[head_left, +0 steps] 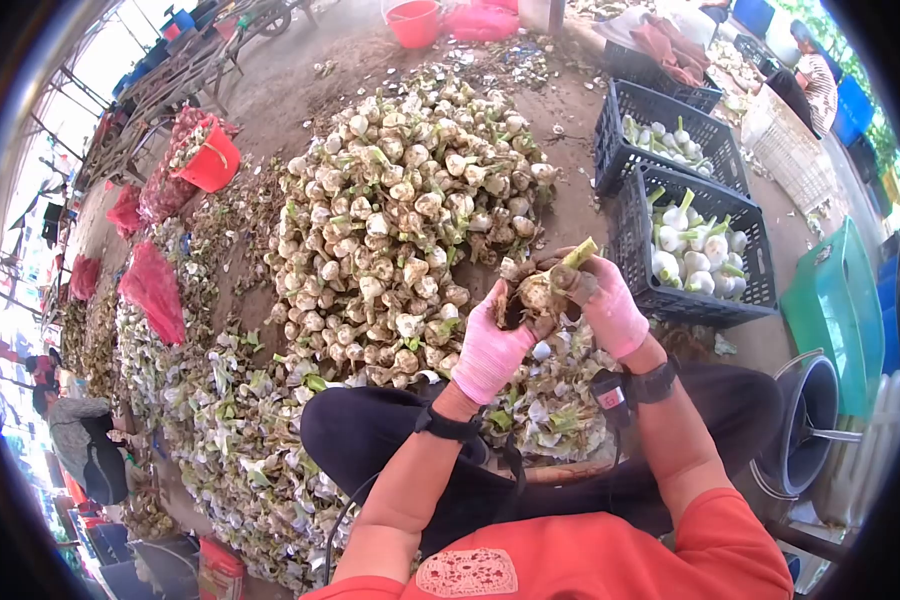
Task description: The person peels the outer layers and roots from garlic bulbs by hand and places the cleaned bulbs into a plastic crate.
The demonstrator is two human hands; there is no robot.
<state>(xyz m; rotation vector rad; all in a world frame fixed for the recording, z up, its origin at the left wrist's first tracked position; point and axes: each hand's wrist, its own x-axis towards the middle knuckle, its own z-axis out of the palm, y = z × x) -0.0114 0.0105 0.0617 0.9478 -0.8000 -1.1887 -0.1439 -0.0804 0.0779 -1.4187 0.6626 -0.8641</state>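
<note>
one soiled garlic bulb, gripped between left hand and right hand, stem slanting forward-right; bulb pile ahead-left; crate of cleaner bulbs, nearer right hand.

Gloved fingers partly hide the dirty bulb, and the red shirt is cut off below.

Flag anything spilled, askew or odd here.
Leaves and skins lie loose left of the person's legs, in no container; they look like discarded trimmings rather than an accident. The red bucket at upper left appears tilted, but the lens bends the view, so I can't be sure. No damage stands out.
</note>
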